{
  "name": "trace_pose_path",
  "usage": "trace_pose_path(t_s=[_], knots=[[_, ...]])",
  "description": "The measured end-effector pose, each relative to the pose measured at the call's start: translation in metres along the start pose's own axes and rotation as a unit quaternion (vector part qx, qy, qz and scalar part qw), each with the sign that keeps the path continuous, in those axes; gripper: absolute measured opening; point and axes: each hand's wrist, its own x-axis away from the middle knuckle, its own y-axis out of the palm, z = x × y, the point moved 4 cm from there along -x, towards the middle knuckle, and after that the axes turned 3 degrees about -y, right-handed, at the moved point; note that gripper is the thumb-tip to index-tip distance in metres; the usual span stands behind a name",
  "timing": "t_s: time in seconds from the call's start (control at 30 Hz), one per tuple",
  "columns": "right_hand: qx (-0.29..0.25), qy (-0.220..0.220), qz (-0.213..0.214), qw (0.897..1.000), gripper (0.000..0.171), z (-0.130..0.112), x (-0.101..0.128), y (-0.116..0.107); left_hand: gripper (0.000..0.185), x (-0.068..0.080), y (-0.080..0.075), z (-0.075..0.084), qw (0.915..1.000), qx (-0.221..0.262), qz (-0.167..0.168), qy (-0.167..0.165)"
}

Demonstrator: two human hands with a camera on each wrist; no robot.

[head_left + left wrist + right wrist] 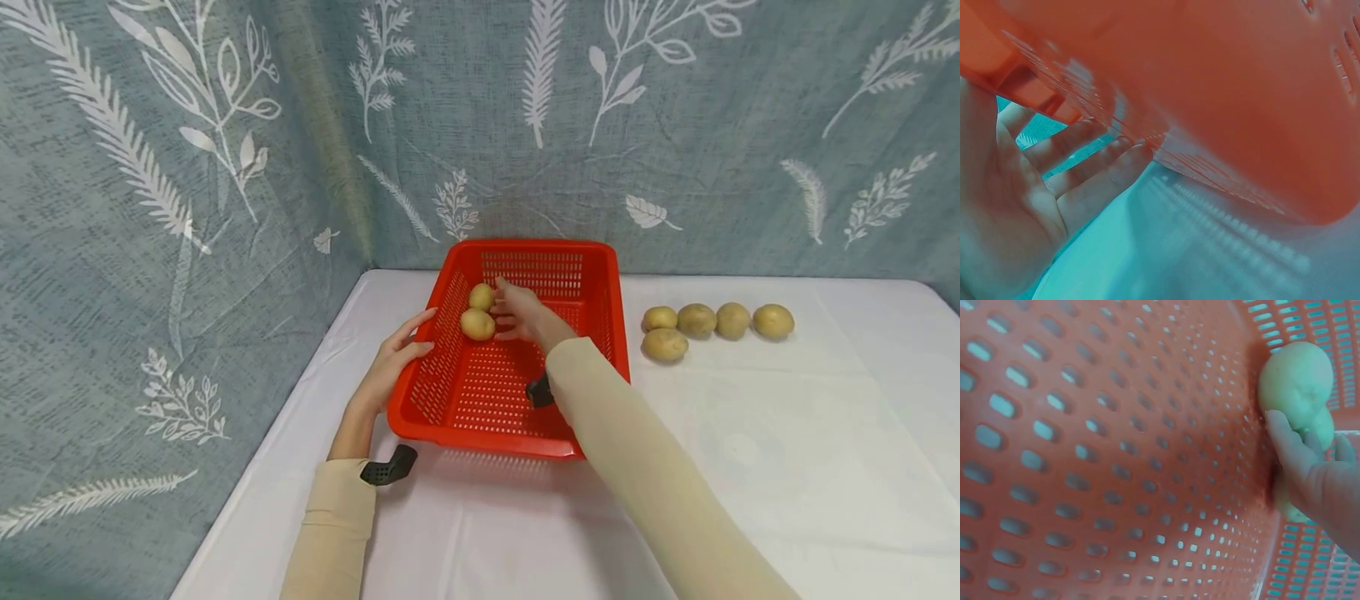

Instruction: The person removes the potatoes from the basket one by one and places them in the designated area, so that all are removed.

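A red perforated plastic basket stands on the table. My left hand holds its left rim, thumb over the edge; in the left wrist view the fingers reach along the outer wall. My right hand is inside the basket, its fingers spread beside two yellow-brown potatoes, one at the far left and one nearer. In the right wrist view, fingertips touch a large potato; another potato shows behind it, and part of one shows below the hand.
Right of the basket, several potatoes lie in a row on the white tablecloth, with one potato in front of the row's left end. A grey-green leaf-patterned curtain hangs behind and along the left side.
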Motion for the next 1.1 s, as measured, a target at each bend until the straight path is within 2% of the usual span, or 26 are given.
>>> trace_pose_path(t_s=[0.27, 0.53, 0.73, 0.93, 1.1], knots=[[0.024, -0.010, -0.030, 0.999, 0.045, 0.004, -0.002, 0.008, 0.055, -0.001, -0.001, 0.001, 1.0000, 0.004, 0.003, 0.001], [0.056, 0.016, -0.056, 0.997, 0.055, 0.009, -0.001, 0.012, 0.055, 0.000, 0.000, 0.000, 1.0000, 0.001, 0.005, 0.001], [0.091, 0.024, -0.039, 0.995, 0.054, 0.009, 0.000, 0.012, 0.056, 0.000, 0.000, 0.000, 1.0000, -0.003, 0.006, 0.004], [0.130, 0.021, -0.058, 0.990, 0.065, 0.009, 0.001, 0.011, 0.056, -0.001, 0.000, -0.001, 0.9999, -0.012, 0.003, 0.007], [0.165, 0.003, -0.063, 0.984, 0.063, 0.010, 0.002, 0.010, 0.056, 0.000, 0.000, -0.001, 0.9999, -0.012, 0.002, 0.008]])
